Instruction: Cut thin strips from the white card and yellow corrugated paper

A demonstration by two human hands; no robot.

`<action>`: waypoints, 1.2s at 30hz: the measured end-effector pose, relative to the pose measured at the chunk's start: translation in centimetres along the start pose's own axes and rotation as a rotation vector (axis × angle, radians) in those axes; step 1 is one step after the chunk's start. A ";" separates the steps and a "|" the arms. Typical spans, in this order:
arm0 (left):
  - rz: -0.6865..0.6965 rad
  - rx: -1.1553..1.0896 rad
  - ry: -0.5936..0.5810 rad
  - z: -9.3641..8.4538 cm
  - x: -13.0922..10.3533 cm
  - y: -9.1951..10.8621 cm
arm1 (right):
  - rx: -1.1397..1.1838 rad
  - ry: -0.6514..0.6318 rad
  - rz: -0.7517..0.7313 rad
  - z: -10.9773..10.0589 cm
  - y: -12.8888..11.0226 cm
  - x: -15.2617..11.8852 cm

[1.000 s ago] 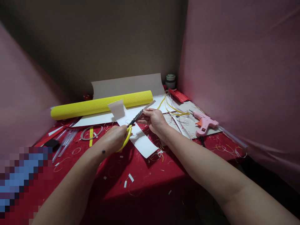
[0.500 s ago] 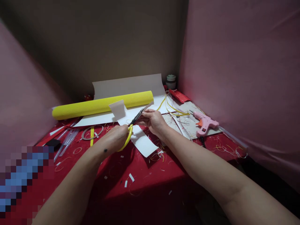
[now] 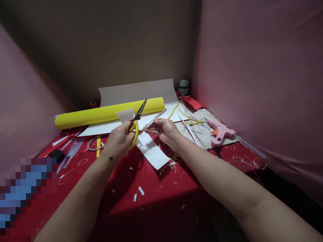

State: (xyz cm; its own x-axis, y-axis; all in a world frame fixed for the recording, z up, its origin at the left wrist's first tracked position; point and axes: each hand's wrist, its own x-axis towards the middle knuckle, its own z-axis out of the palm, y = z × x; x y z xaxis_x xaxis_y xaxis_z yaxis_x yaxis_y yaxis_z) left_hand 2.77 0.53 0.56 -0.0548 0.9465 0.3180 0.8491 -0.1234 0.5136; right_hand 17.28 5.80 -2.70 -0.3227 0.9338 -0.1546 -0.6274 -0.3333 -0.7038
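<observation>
My left hand (image 3: 122, 136) is closed round the yellow handles of a pair of scissors (image 3: 138, 116), whose dark blades point up and away. A narrow white paper strip (image 3: 157, 116) is pinched in the fingers of my right hand (image 3: 164, 129), slanting up to the right, apart from the blades. Below both hands a wider white paper piece (image 3: 153, 153) lies on the red cloth. Another white paper piece (image 3: 125, 115) stands up in front of the yellow corrugated roll (image 3: 101, 114), partly behind the scissors.
A pink glue gun (image 3: 222, 132) lies at the right on a grey board (image 3: 208, 141). Behind the roll a large white sheet (image 3: 138, 89) curls up. Clear sticks (image 3: 73, 153), a ring coil (image 3: 92, 144) and paper scraps (image 3: 141, 191) lie on the red cloth (image 3: 161, 191).
My left hand has drawn the scissors back to the left, off the strip, and their blades now point more upward. My right hand has stayed almost in place with the paper strip.
</observation>
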 end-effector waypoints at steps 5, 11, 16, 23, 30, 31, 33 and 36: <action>-0.093 -0.241 -0.163 0.9 0.6 -0.5 | -0.071 0.003 -0.053 -0.1 0.1 0.0; -0.155 -0.307 -0.264 0.3 0.9 -2.0 | -0.026 0.046 -0.241 -0.7 -0.4 0.4; -0.115 0.050 -0.190 0.1 0.6 -1.7 | 0.045 0.059 -0.293 -0.5 -0.6 0.2; 0.020 0.493 0.037 -1.4 -0.6 1.0 | 0.046 0.023 -0.300 -0.3 -0.6 0.1; 0.060 0.558 -0.355 0.4 -0.4 1.6 | -0.013 0.008 -0.305 0.0 -0.5 0.0; 0.047 0.558 -0.369 0.5 -0.3 1.4 | -0.021 0.006 -0.300 0.1 -0.5 -0.1; 0.025 0.543 -0.393 0.6 -0.1 1.3 | -0.029 0.002 -0.288 0.2 -0.5 -0.3; 0.006 0.525 -0.411 0.6 0.0 1.3 | -0.030 -0.006 -0.272 0.4 -0.6 -0.5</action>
State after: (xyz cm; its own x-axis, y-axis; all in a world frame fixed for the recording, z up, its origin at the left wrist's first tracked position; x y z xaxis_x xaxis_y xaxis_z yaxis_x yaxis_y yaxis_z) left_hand 4.23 0.56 0.76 0.0672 0.9957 -0.0635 0.9975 -0.0658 0.0239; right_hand 17.52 5.43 -1.95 -0.1490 0.9877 0.0471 -0.6702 -0.0659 -0.7392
